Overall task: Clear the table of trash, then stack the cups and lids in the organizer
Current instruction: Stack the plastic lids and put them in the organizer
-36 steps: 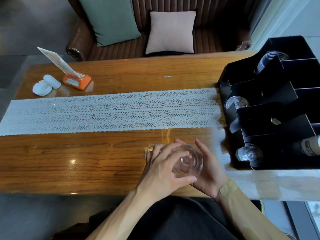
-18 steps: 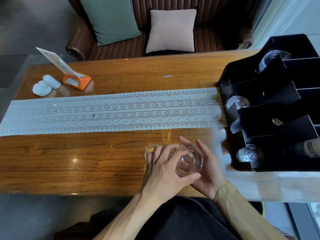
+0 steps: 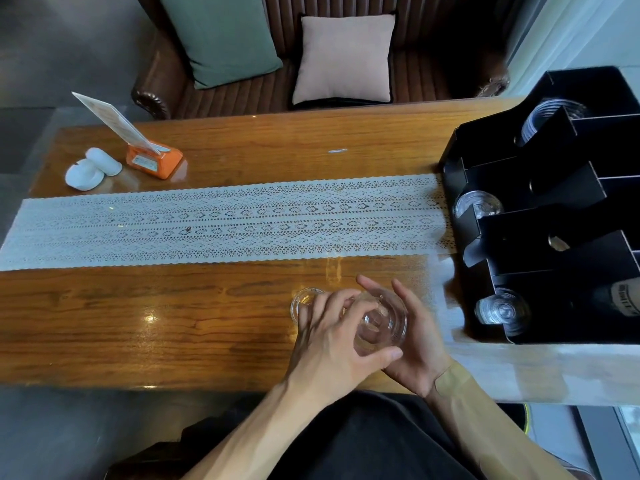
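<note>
Cups, clear plastic and seemingly nested, sit between both hands at the near edge of the wooden table, mouth tipped up toward the camera so their long axis runs roughly from the person's lap up and slightly away; I judge they are held this way so the open rim stays visible while one is seated into another. The left hand curls over the near and left side, thumb reaching under toward the right, fingers half closed on the wall. The right hand cups the far and right side, fingers spread and only loosely bent, steadying rather than squeezing. Just beyond the left hand's fingertips a clear lid lies flat on the wood, partly hidden by those fingers. Well to the right of the right hand stands the black organizer, its slots already showing more clear cups lying on their sides with ends facing this way, which suggests this stack will need turning sideways to match before it slides in.
</note>
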The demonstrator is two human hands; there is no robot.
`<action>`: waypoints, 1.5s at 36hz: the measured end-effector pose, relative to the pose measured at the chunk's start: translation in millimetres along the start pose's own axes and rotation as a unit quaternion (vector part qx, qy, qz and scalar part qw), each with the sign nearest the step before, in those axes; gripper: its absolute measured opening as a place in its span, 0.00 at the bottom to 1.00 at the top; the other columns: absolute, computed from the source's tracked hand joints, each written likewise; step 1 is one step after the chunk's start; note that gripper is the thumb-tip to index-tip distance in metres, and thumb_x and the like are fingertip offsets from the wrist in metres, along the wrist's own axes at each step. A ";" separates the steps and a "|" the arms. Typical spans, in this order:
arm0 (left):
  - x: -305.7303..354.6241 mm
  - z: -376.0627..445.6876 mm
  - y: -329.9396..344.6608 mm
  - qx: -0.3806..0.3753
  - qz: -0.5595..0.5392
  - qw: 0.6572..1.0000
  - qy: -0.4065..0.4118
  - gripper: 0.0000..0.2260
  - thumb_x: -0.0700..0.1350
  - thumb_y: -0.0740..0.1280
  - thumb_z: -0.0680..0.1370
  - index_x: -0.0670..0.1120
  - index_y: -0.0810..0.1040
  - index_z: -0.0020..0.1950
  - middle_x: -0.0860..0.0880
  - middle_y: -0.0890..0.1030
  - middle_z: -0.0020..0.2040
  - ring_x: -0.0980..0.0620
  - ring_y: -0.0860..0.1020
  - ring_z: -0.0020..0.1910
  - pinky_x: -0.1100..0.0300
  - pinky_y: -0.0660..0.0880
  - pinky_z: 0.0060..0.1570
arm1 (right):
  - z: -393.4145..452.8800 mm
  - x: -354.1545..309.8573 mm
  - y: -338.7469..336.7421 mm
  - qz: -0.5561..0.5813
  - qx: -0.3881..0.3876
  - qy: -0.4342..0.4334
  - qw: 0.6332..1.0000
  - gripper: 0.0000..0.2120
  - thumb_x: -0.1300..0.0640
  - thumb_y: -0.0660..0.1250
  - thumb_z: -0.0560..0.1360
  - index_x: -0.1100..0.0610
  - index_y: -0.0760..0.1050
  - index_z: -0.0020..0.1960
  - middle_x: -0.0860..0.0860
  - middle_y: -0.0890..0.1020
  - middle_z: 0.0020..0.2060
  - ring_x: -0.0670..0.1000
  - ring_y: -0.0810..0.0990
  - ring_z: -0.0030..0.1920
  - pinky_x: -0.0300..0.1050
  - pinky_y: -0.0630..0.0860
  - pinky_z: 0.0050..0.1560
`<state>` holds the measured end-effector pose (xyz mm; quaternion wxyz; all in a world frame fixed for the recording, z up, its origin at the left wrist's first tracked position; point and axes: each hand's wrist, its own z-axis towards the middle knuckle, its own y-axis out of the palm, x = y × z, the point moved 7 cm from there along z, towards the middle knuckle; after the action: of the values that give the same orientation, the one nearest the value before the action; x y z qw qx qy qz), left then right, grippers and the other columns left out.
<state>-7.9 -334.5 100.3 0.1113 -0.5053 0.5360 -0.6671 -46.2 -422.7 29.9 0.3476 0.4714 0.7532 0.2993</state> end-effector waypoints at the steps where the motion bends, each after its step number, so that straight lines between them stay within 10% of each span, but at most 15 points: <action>1: -0.8 -0.1 1.6 -0.006 -0.002 1.000 0.001 0.28 0.72 0.65 0.66 0.62 0.70 0.63 0.62 0.69 0.67 0.58 0.60 0.66 0.58 0.57 0.63 | 0.9 0.3 -2.1 -0.003 0.004 0.000 1.000 0.23 0.44 0.64 0.79 0.56 0.78 0.68 0.61 0.84 0.55 0.61 0.85 0.53 0.60 0.81 0.56; 6: -7.8 0.9 9.8 -0.036 -0.036 0.998 0.022 0.31 0.71 0.64 0.67 0.63 0.69 0.68 0.60 0.64 0.71 0.68 0.50 0.65 0.74 0.41 0.65 | 2.6 3.1 -13.6 0.008 0.001 0.016 1.000 0.24 0.43 0.66 0.77 0.54 0.77 0.70 0.61 0.81 0.61 0.63 0.81 0.58 0.66 0.76 0.61; 15: -79.4 9.4 14.8 0.015 -0.093 0.993 -0.076 0.26 0.65 0.59 0.76 0.53 0.73 0.68 0.55 0.71 0.66 0.56 0.66 0.65 0.54 0.66 0.67 | -0.4 -2.2 -33.2 0.041 0.007 0.038 0.998 0.26 0.40 0.67 0.76 0.46 0.75 0.72 0.59 0.77 0.71 0.65 0.75 0.69 0.68 0.73 0.63; 28: -150.0 22.6 71.8 -0.154 0.115 0.975 -0.114 0.39 0.60 0.74 0.69 0.57 0.59 0.75 0.51 0.53 0.80 0.46 0.53 0.77 0.44 0.58 0.72 | -6.8 -5.7 -41.4 0.037 0.012 0.036 0.999 0.27 0.40 0.67 0.76 0.46 0.74 0.73 0.60 0.76 0.71 0.65 0.74 0.70 0.69 0.72 0.64; 54: -75.3 12.1 -12.5 0.064 -0.086 0.993 -0.058 0.31 0.59 0.73 0.68 0.57 0.72 0.70 0.56 0.70 0.65 0.55 0.67 0.65 0.58 0.66 0.65 | -11.9 -7.1 -23.9 0.003 0.000 0.026 1.000 0.25 0.40 0.65 0.77 0.47 0.74 0.72 0.59 0.77 0.71 0.65 0.74 0.70 0.67 0.75 0.62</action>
<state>41.7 -284.8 67.8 0.1164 -0.5794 0.4394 -0.6766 -65.6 -439.7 19.9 0.3271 0.4655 0.7606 0.3128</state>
